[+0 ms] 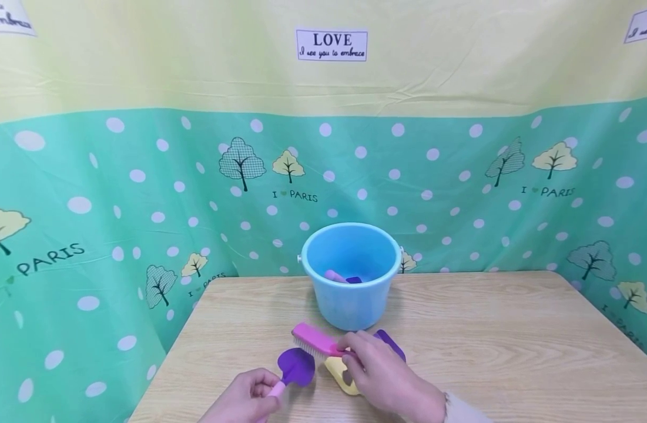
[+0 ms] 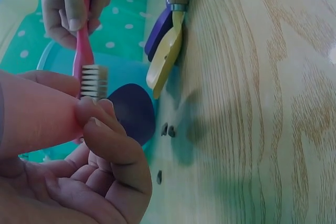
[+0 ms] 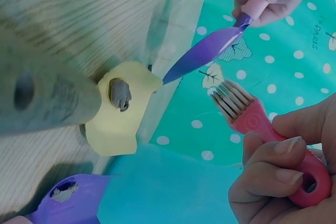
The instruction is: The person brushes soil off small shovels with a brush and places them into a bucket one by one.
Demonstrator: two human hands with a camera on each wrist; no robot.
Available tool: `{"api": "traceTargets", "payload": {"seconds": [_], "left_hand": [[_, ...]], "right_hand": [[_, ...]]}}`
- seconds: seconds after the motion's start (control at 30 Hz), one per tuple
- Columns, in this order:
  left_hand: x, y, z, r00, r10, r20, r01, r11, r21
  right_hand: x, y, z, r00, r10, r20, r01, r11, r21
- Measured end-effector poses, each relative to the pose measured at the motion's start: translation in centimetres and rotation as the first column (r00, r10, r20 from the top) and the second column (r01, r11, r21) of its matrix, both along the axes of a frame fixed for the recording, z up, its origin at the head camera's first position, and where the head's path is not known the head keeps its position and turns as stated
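Observation:
My left hand (image 1: pixel 242 398) grips the pink handle of a small toy shovel (image 1: pixel 298 368) with a rounded purple blade. In my right hand (image 1: pixel 389 379) is a pink brush (image 1: pixel 317 338) with pale bristles, pinched by its handle. The bristles point down beside the purple blade; in the right wrist view a gap shows between them. Below the right hand lies a yellow shovel (image 3: pixel 136 108) with a wooden handle (image 3: pixel 47 85) and a dark clump (image 3: pixel 120 94) on its blade. A second purple tool (image 3: pixel 76 198), holding some greyish matter, lies beside it, partly hidden by the right hand in the head view.
Behind the hands a light blue bucket (image 1: pixel 351 305) stands near the table's back edge, with a pink handle (image 1: pixel 335 276) and a purple piece (image 1: pixel 354 280) inside. Several small dark bits (image 2: pixel 171 131) lie on the wooden table (image 1: pixel 492 341). A printed green curtain (image 1: pixel 439 176) hangs behind.

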State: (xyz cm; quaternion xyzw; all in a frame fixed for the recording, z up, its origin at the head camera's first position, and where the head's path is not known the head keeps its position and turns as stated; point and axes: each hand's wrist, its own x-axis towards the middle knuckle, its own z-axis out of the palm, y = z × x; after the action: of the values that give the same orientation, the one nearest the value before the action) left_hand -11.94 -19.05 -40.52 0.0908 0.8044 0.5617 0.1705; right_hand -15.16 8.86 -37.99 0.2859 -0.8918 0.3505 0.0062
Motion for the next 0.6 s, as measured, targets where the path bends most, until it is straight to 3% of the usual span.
{"api": "traceTargets", "payload": {"seconds": [0.3, 0.6], "left_hand": [[0.1, 0.3, 0.0, 1.000, 0.017, -0.016, -0.017, 1.000, -0.018], [0.2, 0.5, 0.2, 0.999, 0.039, -0.010, -0.039, 0.999, -0.008]], "right_hand": [[1.1, -0.8, 0.1, 0.999, 0.050, 0.016, -0.050, 0.999, 0.016], [1.9, -1.7, 0.1, 0.995, 0.030, 0.093, -0.033, 0.999, 0.027]]}}
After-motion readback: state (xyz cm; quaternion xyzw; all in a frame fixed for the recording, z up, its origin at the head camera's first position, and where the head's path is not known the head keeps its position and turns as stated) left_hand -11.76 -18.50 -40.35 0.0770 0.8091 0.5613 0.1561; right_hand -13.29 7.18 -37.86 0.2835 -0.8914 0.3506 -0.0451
